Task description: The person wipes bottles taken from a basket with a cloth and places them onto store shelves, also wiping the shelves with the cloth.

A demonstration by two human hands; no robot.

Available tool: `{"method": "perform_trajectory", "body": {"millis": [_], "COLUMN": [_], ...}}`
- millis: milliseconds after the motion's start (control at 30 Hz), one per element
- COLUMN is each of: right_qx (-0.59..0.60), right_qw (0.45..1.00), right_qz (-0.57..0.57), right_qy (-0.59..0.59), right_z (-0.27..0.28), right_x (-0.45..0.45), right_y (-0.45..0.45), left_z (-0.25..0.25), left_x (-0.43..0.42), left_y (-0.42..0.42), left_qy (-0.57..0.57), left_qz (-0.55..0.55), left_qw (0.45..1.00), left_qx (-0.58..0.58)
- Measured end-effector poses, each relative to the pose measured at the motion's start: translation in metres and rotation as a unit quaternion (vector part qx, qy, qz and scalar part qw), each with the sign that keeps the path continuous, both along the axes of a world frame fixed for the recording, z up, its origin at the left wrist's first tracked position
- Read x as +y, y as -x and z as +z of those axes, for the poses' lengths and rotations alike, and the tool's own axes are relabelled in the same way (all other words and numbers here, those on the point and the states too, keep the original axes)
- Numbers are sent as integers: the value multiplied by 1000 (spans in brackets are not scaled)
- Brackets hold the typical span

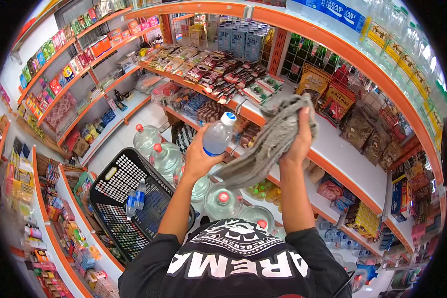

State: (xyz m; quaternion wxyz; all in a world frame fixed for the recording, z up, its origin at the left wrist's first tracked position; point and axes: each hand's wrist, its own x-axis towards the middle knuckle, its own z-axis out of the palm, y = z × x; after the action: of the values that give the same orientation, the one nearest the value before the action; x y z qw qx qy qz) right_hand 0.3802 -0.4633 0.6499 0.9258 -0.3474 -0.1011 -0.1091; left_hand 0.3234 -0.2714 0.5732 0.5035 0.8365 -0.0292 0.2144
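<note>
A clear plastic bottle (217, 135) with a white and blue cap and a blue label is gripped in my left hand (199, 155), held upright in front of me. My right hand (299, 136) holds a crumpled grey cloth (273, 139), its long end hanging down to the left below the bottle. Bottle and cloth are apart. Lower left of my left arm stands a black plastic basket (115, 186). Inside it lie a few small water bottles (140, 194) with blue labels.
Large water jugs (165, 158) with red caps stand on the floor beside the basket. Orange-edged shelves (342, 151) curve around me. Snack packets (208, 72) cover the shelf ahead, with blue cartons (241, 42) behind. More bottles (407, 37) line the upper right shelf.
</note>
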Motion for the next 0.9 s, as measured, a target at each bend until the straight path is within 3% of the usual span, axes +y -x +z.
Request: {"method": "perform_trajectory", "body": {"millis": [100, 167, 233, 267, 367, 500, 667, 767, 833, 900], "right_qx": [-3, -72, -247, -247, -63, 8, -107, -207, -255, -373], "right_qw": [999, 953, 851, 851, 932, 957, 971, 829, 778, 651], "right_qz": [-38, -114, -91, -95, 14, 39, -15, -225, -346, -508], "right_qy": [-24, 270, 454, 454, 356, 288, 215, 469, 459, 422], "right_z": [5, 2, -15, -20, -25, -50, -12, 10, 42, 85], "right_x": [-3, 11, 23, 25, 19, 13, 6, -25, -57, -98], "right_y": [4, 9, 1, 1, 0, -14, 1, -15, -25, -47], "left_z": [3, 8, 12, 10, 5, 23, 50, 67, 89, 131], "left_x": [1, -5, -10, -10, -8, -12, -27, -29, -20, -22], "left_y": [0, -1, -3, -3, -4, -5, -21, -37, -57, -73], "left_qy": [73, 43, -20, -20, -51, 21, 50, 44, 64, 144], "left_qz": [-22, -48, -96, -99, -103, -183, -186, -255, -272, -325], "left_qw": [997, 998, 994, 993, 989, 976, 980, 955, 946, 920], "left_qx": [-6, -20, -54, -56, -89, -120, -58, -147, -164, -164]}}
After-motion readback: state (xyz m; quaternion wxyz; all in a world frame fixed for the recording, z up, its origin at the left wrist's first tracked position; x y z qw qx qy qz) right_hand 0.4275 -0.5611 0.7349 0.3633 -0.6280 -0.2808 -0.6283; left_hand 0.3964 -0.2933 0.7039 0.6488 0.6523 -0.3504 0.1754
